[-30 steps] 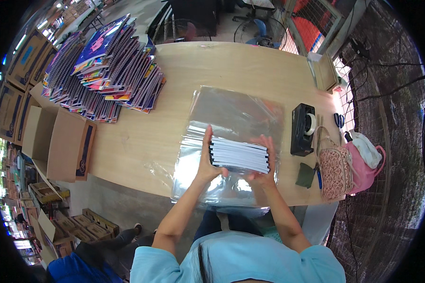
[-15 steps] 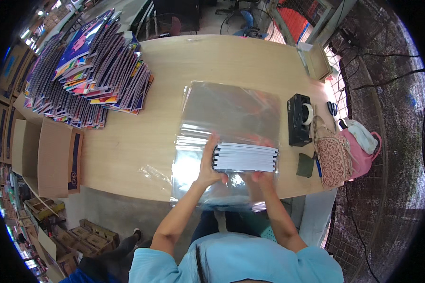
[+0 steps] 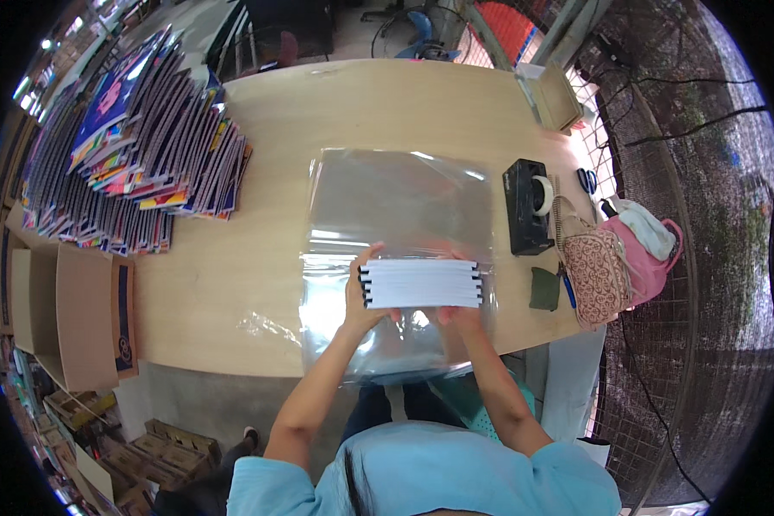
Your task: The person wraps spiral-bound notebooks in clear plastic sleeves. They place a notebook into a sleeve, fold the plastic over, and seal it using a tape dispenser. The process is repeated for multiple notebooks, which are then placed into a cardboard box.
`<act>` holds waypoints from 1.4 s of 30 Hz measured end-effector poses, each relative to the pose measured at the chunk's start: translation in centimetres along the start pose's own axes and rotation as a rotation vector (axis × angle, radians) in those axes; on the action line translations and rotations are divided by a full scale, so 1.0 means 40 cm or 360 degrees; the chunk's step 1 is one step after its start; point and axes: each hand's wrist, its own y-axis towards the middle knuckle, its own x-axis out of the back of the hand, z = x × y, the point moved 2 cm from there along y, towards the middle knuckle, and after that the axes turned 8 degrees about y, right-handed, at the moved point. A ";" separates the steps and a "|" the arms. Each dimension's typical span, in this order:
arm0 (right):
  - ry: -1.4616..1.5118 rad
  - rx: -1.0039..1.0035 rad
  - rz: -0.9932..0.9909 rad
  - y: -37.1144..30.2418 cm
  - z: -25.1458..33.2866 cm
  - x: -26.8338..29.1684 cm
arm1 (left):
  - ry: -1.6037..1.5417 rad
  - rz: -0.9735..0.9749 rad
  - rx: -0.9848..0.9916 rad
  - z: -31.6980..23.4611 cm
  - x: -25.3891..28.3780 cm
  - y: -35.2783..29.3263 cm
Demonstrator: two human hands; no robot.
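from my end of the feed i see a squared block of thin white booklets (image 3: 421,284), page edges turned up to my camera, with short black bindings jutting at both ends in a comb-like pattern. it sits between the two hands, over a pile of clear plastic sheets (image 3: 400,198); whether it touches them i can't tell. my left hand (image 3: 362,311) is clamped on the left end, thumb along the near side. my right hand (image 3: 464,316) grips the other end, its thumb near me and its fingers partly hidden behind.

the plastic is glossy, throwing bright glare on a pale wooden table (image 3: 318,112). spiral notebooks (image 3: 133,142) lean in heaps at the far left, an open cardboard box (image 3: 86,318) nearer. to the right i have a black tape dispenser (image 3: 521,211), a patterned pouch (image 3: 595,277) and a pink bag (image 3: 652,279), with dark mesh (image 3: 705,258) beyond and grey floor (image 3: 198,404) below
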 end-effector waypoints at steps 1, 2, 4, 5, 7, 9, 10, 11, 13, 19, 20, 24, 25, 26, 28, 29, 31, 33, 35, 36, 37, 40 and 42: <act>0.0090 0.0033 0.0061 0.014 0.056 -0.010 | -0.0281 -0.0024 -0.0005 0.039 -0.016 -0.010; 0.0178 0.0063 0.0109 0.028 0.111 -0.017 | -0.0270 0.0019 0.0038 0.053 -0.019 -0.022; -0.0458 0.0374 0.0322 0.064 0.317 -0.026 | -0.0229 0.0048 0.0113 0.072 -0.011 -0.026; -0.1255 0.0679 0.0412 0.079 0.407 -0.034 | -0.0316 0.0019 0.0080 0.061 -0.012 -0.021; -0.1730 0.0625 0.0893 0.105 0.460 -0.107 | -0.0268 0.0089 0.0210 0.075 -0.014 -0.026; -0.1956 0.0522 0.1124 0.112 0.462 -0.118 | -0.0373 0.0133 0.0390 0.075 -0.019 -0.028; -0.1929 0.0456 0.1124 0.113 0.447 -0.102 | -0.0383 0.0138 0.0315 0.069 -0.017 -0.033; -0.1893 0.0430 0.1131 0.130 0.425 -0.090 | -0.0380 0.0115 0.0220 0.068 -0.014 -0.023; -0.0493 0.0302 0.0723 0.124 0.396 -0.043 | -0.0324 0.0051 0.0186 0.052 -0.009 -0.013; 0.0040 -0.0228 -0.0301 -0.037 -0.096 0.026 | -0.0078 0.0018 0.0109 0.053 -0.004 -0.034; -0.0113 -0.0062 -0.0297 -0.026 -0.113 0.020 | 0.0027 -0.0017 0.0021 0.053 0.003 -0.039; -0.0422 0.0262 -0.0317 -0.044 -0.122 0.030 | -0.0223 0.0062 0.0208 0.080 0.001 -0.048; -0.0247 0.0133 -0.0348 -0.046 -0.110 0.037 | 0.0050 -0.0072 0.0035 0.104 -0.019 -0.046; -0.0068 0.0012 -0.0400 -0.038 -0.083 0.033 | 0.0006 -0.0116 0.0155 0.036 -0.020 -0.041; -0.0242 -0.0320 -0.0353 0.027 0.020 0.040 | -0.0072 -0.0335 0.0182 0.007 -0.048 -0.105; -0.0383 -0.0428 -0.0219 0.071 0.088 0.031 | -0.0172 -0.0436 0.0362 -0.019 -0.071 -0.132; -0.0810 -0.0463 0.0409 0.200 0.207 -0.043 | -0.0356 -0.0622 0.0734 -0.077 -0.106 -0.190; -0.1166 -0.0639 0.0771 0.275 0.182 -0.097 | -0.0857 -0.0663 0.0995 -0.086 -0.121 -0.220; -0.1322 -0.0357 0.0972 0.317 0.091 -0.128 | -0.1254 -0.0678 0.1300 -0.079 -0.128 -0.218; -0.1397 -0.0214 0.1080 0.336 0.056 -0.145 | -0.1393 -0.0680 0.1492 -0.064 -0.131 -0.217; -0.1395 -0.0357 0.1146 0.360 0.042 -0.163 | -0.1533 -0.0680 0.1683 -0.049 -0.136 -0.217; -0.1417 -0.0600 0.1263 0.407 0.004 -0.210 | -0.1845 -0.0755 0.1748 0.002 -0.149 -0.182; -0.1495 -0.0485 0.1262 0.426 -0.022 -0.215 | -0.1949 -0.0818 0.1840 0.029 -0.152 -0.151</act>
